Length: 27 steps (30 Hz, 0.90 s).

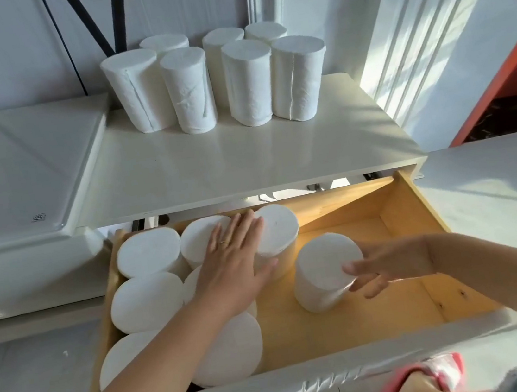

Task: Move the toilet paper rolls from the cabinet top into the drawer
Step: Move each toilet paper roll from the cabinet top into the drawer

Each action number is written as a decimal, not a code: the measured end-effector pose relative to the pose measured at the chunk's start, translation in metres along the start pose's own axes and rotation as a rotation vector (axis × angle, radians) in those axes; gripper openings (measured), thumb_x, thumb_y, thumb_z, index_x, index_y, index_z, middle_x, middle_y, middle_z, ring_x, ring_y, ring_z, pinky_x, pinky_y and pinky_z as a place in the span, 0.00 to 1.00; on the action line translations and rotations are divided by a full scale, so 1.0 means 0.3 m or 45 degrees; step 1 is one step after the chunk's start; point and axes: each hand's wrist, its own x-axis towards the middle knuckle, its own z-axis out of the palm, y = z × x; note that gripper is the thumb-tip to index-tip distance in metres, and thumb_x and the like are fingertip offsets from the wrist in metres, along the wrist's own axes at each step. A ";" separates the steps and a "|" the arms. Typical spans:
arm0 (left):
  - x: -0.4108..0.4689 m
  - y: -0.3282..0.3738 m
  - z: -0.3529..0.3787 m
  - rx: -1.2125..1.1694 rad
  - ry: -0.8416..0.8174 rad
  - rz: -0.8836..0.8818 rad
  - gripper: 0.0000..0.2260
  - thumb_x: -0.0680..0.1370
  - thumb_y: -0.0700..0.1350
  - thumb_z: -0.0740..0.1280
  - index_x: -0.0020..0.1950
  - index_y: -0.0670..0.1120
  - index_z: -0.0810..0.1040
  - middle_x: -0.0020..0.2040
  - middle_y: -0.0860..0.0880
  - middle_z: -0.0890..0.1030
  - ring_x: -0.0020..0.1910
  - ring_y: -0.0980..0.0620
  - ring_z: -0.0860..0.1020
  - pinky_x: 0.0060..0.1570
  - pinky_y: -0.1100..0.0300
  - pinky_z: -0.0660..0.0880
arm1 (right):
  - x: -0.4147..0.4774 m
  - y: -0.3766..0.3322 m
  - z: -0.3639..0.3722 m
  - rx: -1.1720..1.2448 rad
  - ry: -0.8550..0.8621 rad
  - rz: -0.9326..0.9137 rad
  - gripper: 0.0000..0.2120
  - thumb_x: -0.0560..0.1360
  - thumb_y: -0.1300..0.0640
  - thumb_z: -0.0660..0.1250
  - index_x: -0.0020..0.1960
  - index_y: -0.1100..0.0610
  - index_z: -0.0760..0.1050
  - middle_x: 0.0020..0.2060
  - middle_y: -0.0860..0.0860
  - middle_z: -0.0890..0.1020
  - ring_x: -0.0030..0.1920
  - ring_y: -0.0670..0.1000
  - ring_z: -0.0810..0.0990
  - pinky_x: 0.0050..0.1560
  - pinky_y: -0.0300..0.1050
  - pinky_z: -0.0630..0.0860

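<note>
Several white toilet paper rolls (189, 89) stand upright in a cluster at the back of the white cabinet top (229, 160). Below it the wooden drawer (351, 322) is pulled out. Several rolls (145, 251) stand packed in its left half. My left hand (230, 266) lies flat, fingers spread, on top of those packed rolls. One more roll (323, 266) stands tilted in the middle of the drawer, and my right hand (390, 265) grips its right side with fingers and thumb.
A white glossy surface (14, 170) adjoins the cabinet on the left, and a white wall panel (447, 36) rises on the right. The drawer's right half shows bare wood. A red-and-white slipper (441, 372) shows at the bottom.
</note>
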 end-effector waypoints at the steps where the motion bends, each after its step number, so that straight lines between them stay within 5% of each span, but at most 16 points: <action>1: 0.009 0.007 -0.001 -0.040 0.028 -0.043 0.32 0.78 0.62 0.52 0.77 0.51 0.44 0.78 0.52 0.43 0.76 0.56 0.38 0.73 0.55 0.35 | 0.001 -0.006 0.019 0.096 0.073 0.052 0.35 0.66 0.38 0.72 0.70 0.44 0.64 0.65 0.51 0.73 0.58 0.56 0.80 0.59 0.53 0.79; 6: 0.045 0.016 -0.015 -0.124 0.131 -0.072 0.31 0.76 0.59 0.60 0.75 0.49 0.54 0.75 0.52 0.60 0.76 0.53 0.47 0.73 0.53 0.42 | 0.058 -0.020 0.127 0.442 0.164 0.044 0.27 0.65 0.46 0.73 0.62 0.53 0.72 0.56 0.57 0.77 0.46 0.56 0.83 0.57 0.51 0.81; 9: 0.053 0.003 -0.017 -0.134 0.080 -0.036 0.29 0.78 0.54 0.60 0.76 0.51 0.53 0.77 0.55 0.56 0.76 0.56 0.47 0.73 0.52 0.40 | 0.095 -0.038 0.193 0.560 0.189 0.036 0.29 0.63 0.46 0.74 0.60 0.55 0.74 0.58 0.59 0.76 0.47 0.56 0.82 0.51 0.47 0.83; 15: 0.052 -0.010 -0.021 -0.288 0.057 0.096 0.26 0.79 0.37 0.53 0.77 0.51 0.53 0.78 0.57 0.51 0.75 0.60 0.45 0.71 0.62 0.35 | 0.144 -0.081 0.260 0.742 0.274 0.000 0.15 0.74 0.48 0.69 0.55 0.55 0.74 0.53 0.55 0.77 0.49 0.54 0.81 0.40 0.43 0.83; 19: 0.045 -0.007 -0.032 -0.415 0.108 0.056 0.22 0.82 0.43 0.53 0.76 0.50 0.57 0.77 0.56 0.55 0.75 0.61 0.48 0.71 0.65 0.36 | 0.172 -0.092 0.291 0.735 0.282 0.027 0.15 0.75 0.46 0.67 0.56 0.54 0.73 0.55 0.54 0.76 0.49 0.55 0.81 0.47 0.46 0.83; 23: 0.035 -0.004 -0.022 -0.206 0.082 0.076 0.25 0.81 0.55 0.52 0.77 0.51 0.53 0.78 0.56 0.48 0.75 0.60 0.42 0.70 0.64 0.32 | 0.155 -0.117 0.273 0.463 0.232 0.123 0.29 0.71 0.38 0.65 0.64 0.56 0.70 0.55 0.56 0.76 0.45 0.54 0.80 0.49 0.47 0.80; 27: 0.031 0.000 -0.014 -0.064 0.080 0.068 0.26 0.81 0.58 0.50 0.77 0.52 0.49 0.78 0.56 0.45 0.76 0.58 0.41 0.69 0.62 0.30 | 0.153 -0.151 0.222 0.378 0.405 0.125 0.48 0.71 0.34 0.64 0.78 0.45 0.39 0.76 0.55 0.59 0.70 0.64 0.68 0.64 0.63 0.71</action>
